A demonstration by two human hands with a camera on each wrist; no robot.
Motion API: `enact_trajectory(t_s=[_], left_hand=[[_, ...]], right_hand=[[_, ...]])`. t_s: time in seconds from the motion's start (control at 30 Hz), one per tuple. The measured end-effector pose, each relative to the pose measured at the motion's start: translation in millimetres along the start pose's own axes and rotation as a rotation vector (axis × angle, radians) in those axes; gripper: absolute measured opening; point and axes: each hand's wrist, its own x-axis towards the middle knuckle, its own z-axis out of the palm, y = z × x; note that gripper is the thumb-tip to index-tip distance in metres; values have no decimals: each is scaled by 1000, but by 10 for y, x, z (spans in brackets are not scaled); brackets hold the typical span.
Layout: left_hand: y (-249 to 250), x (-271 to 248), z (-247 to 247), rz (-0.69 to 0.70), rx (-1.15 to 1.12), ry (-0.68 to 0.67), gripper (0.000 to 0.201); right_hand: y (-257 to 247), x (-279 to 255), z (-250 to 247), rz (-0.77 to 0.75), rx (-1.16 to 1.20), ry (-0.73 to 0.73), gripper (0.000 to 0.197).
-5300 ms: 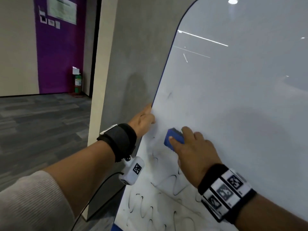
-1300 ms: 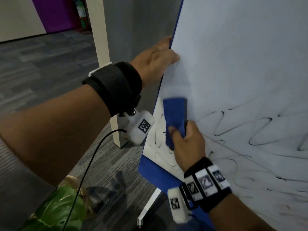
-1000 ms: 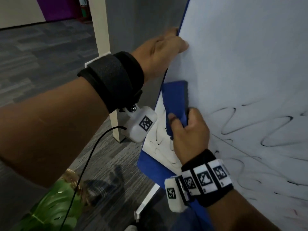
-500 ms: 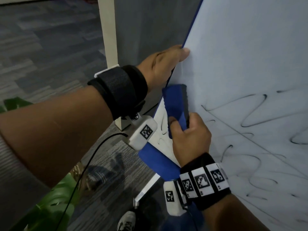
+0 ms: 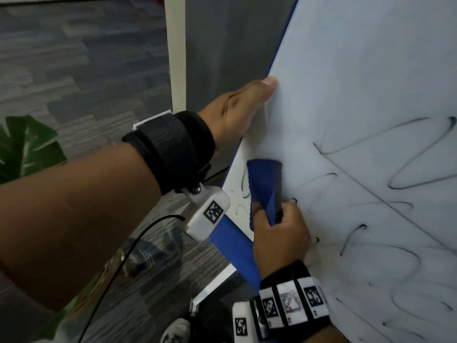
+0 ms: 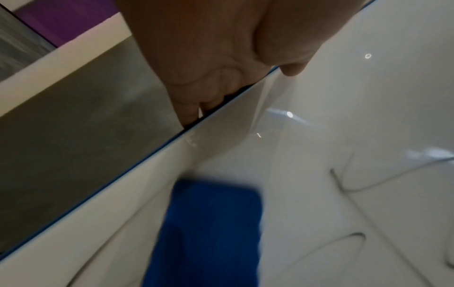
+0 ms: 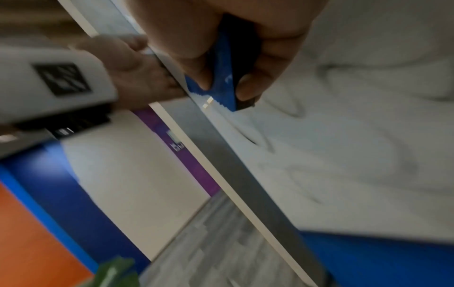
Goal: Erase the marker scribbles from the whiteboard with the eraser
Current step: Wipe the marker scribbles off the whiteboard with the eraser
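The whiteboard (image 5: 358,70) fills the right of the head view, with black marker scribbles (image 5: 371,189) across its lower part. My right hand (image 5: 279,233) grips the blue eraser (image 5: 264,184) by its lower end and presses it against the board near the bottom left corner. The eraser (image 7: 223,73) shows between my thumb and fingers in the right wrist view. My left hand (image 5: 242,107) holds the board's left edge just above the eraser, thumb on the front face. In the left wrist view its fingers (image 6: 196,104) curl behind the edge, and the eraser (image 6: 209,233) is blurred below.
A blue panel (image 5: 235,248) runs under the board, with a white stand foot (image 5: 212,285) on the grey carpet (image 5: 74,58). A green plant leaf (image 5: 27,144) sits at the left. A white post (image 5: 175,53) and grey wall stand behind the board.
The eraser has stayed by the board's lower left edge, shifting slightly down. My left hand keeps its hold on the edge. The view has moved closer and lower.
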Motion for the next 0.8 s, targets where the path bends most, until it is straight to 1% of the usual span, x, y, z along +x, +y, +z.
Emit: enact_trajectory(t_s=[0.07,0.1,0.17,0.23,0.27,0.33,0.37,0.4,0.43,0.47,0.5,0.53,0.57,0.6,0.63,0.67,0.73,0.77,0.8], left_hand=[[-94,-83,40,-13,46,15,92],[-146,-112,52,-19,65,24,91],[-185,-192,78,-26,111,24,83],[-189,-245,87,-63,134,55,80],[-172,-262,81,-73,154,71,76],[-157,-277,64,-82,176,77,55],[-140,-287,63,-93,187,76,44],[-133,-295,63,-97,184,69,34],[-153,-292,60,-99,195,65,29],[-172,-295,59,-101,207,55,31],[-230,-283,51,-103,217,30,38],[-293,-271,40,-105,208,-6,42],[-357,-275,21,-102,201,-45,36],[-429,-274,-15,-99,211,-75,27],[-489,-277,-49,-104,227,-96,24],[-525,-283,-62,-114,245,-106,30],[-582,-257,-94,-79,262,-110,58],[-585,-250,-101,-64,266,-117,65],[-580,-246,-110,-56,274,-131,67]], right_hand=[[365,-187,3,142,-40,-76,34],[453,-252,9,170,-46,-88,35],[387,-264,35,123,-43,-76,36],[121,-161,43,32,-2,-70,34],[-25,-84,42,-14,22,-59,33],[-164,43,89,-79,41,-32,31],[-120,72,126,-85,26,-35,31],[-7,63,162,-57,-10,-59,31],[176,18,189,-2,-61,-94,31],[387,-58,201,65,-111,-129,31],[570,-154,189,129,-147,-149,32],[701,-246,178,178,-165,-149,33],[754,-306,183,189,-168,-130,33],[724,-326,208,168,-164,-108,34],[623,-305,249,120,-152,-85,34],[468,-259,289,58,-126,-57,35],[155,-102,388,-70,-53,45,36],[53,-43,432,-112,-19,93,35],[31,-13,470,-128,-2,115,35]])
